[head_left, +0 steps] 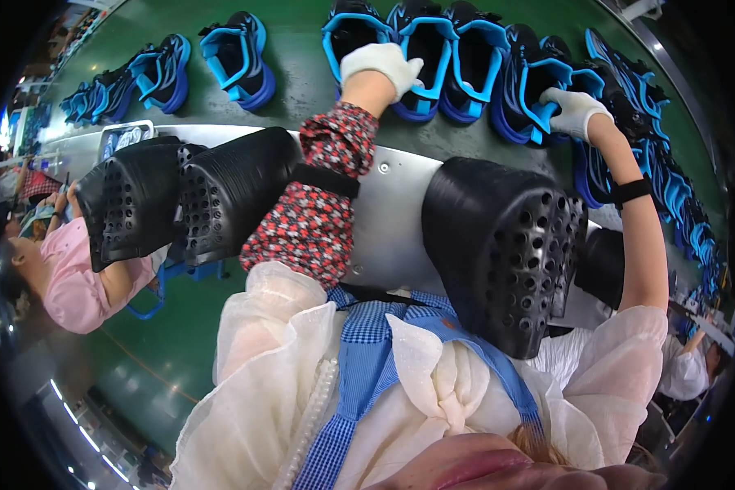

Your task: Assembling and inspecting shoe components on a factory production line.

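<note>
**Two gloved hands among black-and-blue shoes [463, 57] on a green worktop [296, 49]**

In the head view, we see the left hand [381, 69], in a white glove, over the open top of a shoe at the far middle. Its thumb stands apart, pointing right toward the neighbouring shoe; its other fingers are mostly hidden, so we cannot tell whether they grip anything. We find the right hand [574, 113], gloved too, farther right, its fingers at the blue collar of another shoe; we cannot tell whether they are clamped on it.

More shoes stand at the far left and run down the right side. Along the worktop's near side we see a metal strip [392, 220], with a large black perforated cover [490, 237] to the right and two similar covers [245, 184] to the left. Beyond these, at the left, sits a person in pink [82, 282].
</note>
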### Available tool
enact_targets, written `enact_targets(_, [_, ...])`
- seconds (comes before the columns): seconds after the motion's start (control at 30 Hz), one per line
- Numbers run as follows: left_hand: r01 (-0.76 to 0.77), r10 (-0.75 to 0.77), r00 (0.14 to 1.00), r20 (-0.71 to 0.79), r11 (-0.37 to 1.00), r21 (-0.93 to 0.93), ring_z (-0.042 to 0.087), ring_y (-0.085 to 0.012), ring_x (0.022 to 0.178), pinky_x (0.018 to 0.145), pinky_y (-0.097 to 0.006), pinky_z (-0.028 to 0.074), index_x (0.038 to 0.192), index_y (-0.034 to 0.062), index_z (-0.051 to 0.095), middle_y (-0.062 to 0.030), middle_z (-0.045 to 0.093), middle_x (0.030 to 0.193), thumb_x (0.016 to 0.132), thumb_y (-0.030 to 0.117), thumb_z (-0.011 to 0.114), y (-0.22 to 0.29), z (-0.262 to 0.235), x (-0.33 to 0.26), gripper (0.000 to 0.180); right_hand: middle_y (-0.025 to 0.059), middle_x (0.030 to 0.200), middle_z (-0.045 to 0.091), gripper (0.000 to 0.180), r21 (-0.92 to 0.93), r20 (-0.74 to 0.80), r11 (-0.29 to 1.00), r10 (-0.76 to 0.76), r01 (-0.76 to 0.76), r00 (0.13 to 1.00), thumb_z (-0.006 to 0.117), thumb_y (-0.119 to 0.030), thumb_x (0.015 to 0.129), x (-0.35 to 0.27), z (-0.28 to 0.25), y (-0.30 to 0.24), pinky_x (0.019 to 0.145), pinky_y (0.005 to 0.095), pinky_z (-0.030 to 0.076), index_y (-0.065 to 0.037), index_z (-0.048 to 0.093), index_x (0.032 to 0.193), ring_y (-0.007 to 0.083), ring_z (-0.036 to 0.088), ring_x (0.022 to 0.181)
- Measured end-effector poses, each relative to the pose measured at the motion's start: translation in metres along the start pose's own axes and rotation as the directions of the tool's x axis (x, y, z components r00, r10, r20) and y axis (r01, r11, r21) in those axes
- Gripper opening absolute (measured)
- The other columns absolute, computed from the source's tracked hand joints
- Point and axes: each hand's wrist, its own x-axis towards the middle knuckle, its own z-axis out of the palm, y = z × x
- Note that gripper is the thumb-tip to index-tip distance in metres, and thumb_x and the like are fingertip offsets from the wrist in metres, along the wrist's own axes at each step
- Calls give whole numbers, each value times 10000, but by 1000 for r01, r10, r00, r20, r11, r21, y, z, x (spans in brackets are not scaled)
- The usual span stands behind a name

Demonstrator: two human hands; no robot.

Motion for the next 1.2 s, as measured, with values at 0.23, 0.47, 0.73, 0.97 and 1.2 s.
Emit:
enact_targets(0.23, [55, -24, 992, -121, 964, 259, 588, -327, 1120, 939, -471, 474, 1160, 190, 649, -114, 602, 1250, 968, 347, 312, -44, -18, 28, 419, 188, 1079, 626, 397, -80, -256, 992, -120, 103, 959, 608, -288, 854, -69, -28, 4, 903, 383, 466, -58, 604, 1178, 343, 600, 1026])
enact_targets(0.47, [293, -233, 928, -291, 938, 184, 597, -331, 1133, 889, -430, 514, 1288, 164, 535, -107, 543, 1311, 884, 301, 588, -48, -11, -21, 430, 93, 886, 635, 262, 161, -628, 847, -308, 507, 714, 716, -219, 770, -232, -40, -85, 738, 312, 504, -70, 677, 982, 248, 635, 829])
enact_targets(0.73, [-94, 121, 869, -479, 992, 80, 512, -337, 1213, 974, -440, 460, 1332, 191, 530, -120, 428, 1437, 863, 428, 587, -26, -10, -68, 529, 114, 1064, 622, 474, 82, -652, 876, -314, 475, 691, 797, -258, 663, -261, 6, -109, 810, 369, 508, -59, 628, 1058, 301, 611, 968])
enact_targets(0.97, [-500, 313, 835, -453, 776, -384, 605, -276, 1105, 955, -335, 467, 1241, 70, 610, -155, 620, 1218, 885, 385, 610, -6, -43, -116, 476, 109, 1005, 611, 446, 87, -657, 856, -335, 509, 675, 797, -215, 643, -262, -2, -107, 780, 345, 518, -28, 606, 1000, 287, 616, 924])
enact_targets(1.2, [12, 569, 729, -381, -566, -824, 642, -253, 956, 858, -369, 534, 1285, -6, 495, -142, 622, 1119, 1016, 417, 394, 42, -91, -174, 511, 117, 1113, 590, 535, -19, -769, 714, -458, 700, 446, 740, -40, 598, -265, -49, -126, 841, 307, 496, 9, 588, 1109, 211, 609, 933])
